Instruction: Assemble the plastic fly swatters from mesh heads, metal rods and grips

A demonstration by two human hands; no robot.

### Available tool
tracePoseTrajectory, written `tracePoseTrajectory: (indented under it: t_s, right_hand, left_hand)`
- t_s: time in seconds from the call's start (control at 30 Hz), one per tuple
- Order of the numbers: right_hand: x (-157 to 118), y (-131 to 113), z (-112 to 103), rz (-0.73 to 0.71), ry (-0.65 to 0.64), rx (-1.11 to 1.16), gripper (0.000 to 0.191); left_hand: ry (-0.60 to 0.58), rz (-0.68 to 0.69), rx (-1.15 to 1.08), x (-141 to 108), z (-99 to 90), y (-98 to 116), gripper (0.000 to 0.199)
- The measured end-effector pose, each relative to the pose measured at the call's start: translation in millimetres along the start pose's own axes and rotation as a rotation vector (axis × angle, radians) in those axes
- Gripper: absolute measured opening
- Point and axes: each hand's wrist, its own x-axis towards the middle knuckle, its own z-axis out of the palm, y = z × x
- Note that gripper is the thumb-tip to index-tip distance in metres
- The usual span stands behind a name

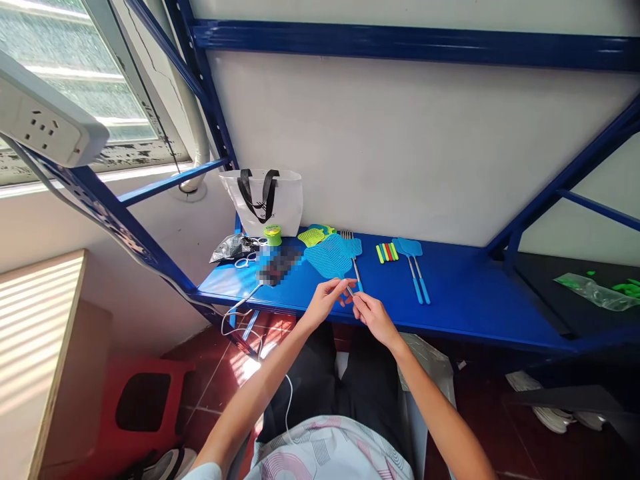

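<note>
Both hands meet over the front edge of the blue table. My right hand point(373, 317) is closed around the thin metal handle of a blue fly swatter. My left hand point(325, 303) has its fingers bent in at the neck of the same swatter, just below its mesh head. That mesh head, the fly swatter point(327, 258), points away from me above the table. Behind it lies another blue swatter point(353, 248), beside a metal fork-shaped head point(347, 235). Two more blue swatters point(414, 250) with metal rods and blue grips lie together to the right.
Short coloured sticks point(387, 253) lie mid-table. Yellow-green mesh pieces point(313, 237), a green tub point(273, 235), scissors point(245, 260) and a white bag point(285, 200) stand or lie at the left. A white cable point(240, 317) hangs over the front edge. Blue frame posts bound both sides.
</note>
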Motion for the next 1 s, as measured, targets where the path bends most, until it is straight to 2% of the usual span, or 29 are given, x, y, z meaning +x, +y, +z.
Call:
tracePoseTrajectory:
  t_s: [0.2, 0.33, 0.4, 0.53, 0.6, 0.67, 0.73, 0.83, 0.93, 1.0]
  right_hand:
    - [-1.2, -12.9, 5.2, -0.009, 0.067, -0.082, 0.055]
    - [-3.2, -23.4, -2.4, -0.009, 0.038, -0.123, 0.051]
    - [-5.1, -26.4, -8.2, -0.004, 0.001, -0.141, 0.05]
    - [-7.6, -27.2, -24.9, 0.023, -0.127, -0.167, 0.049]
    - [-7.4, -26.1, -36.7, 0.039, -0.204, -0.176, 0.049]
    - [-6.7, -25.2, -49.9, 0.054, -0.256, -0.184, 0.049]
    - [-6.5, -24.8, -62.5, 0.055, -0.256, -0.209, 0.049]
    - [-8.6, -25.6, -74.9, 0.032, -0.19, -0.279, 0.05]
    - [-12.2, -28.3, -73.9, 0.009, -0.117, -0.335, 0.048]
    - [-13.7, -30.9, -66.9, 0.003, -0.061, -0.382, 0.045]
  left_hand:
    - [0.165, 0.03, -0.061, -1.2, 12.0, -11.8, 0.059]
    - [0.255, 0.073, -0.052, -1.5, 16.9, -13.3, 0.059]
    - [0.331, 0.105, -0.072, 1.5, 9.4, -10.1, 0.057]
    - [0.529, 0.194, -0.143, 11.1, -22.7, 3.1, 0.056]
    - [0.573, 0.229, -0.133, 13.8, -36.0, 9.6, 0.055]
    - [0.574, 0.254, -0.105, 13.5, -40.4, 13.3, 0.054]
    - [0.544, 0.259, -0.102, 10.9, -36.0, 13.2, 0.054]
    - [0.41, 0.194, -0.139, 6.9, -22.4, 9.0, 0.056]
    - [0.284, 0.115, -0.156, 5.5, -13.1, 5.4, 0.058]
    - [0.281, 0.11, -0.172, 5.1, -10.5, 5.3, 0.058]
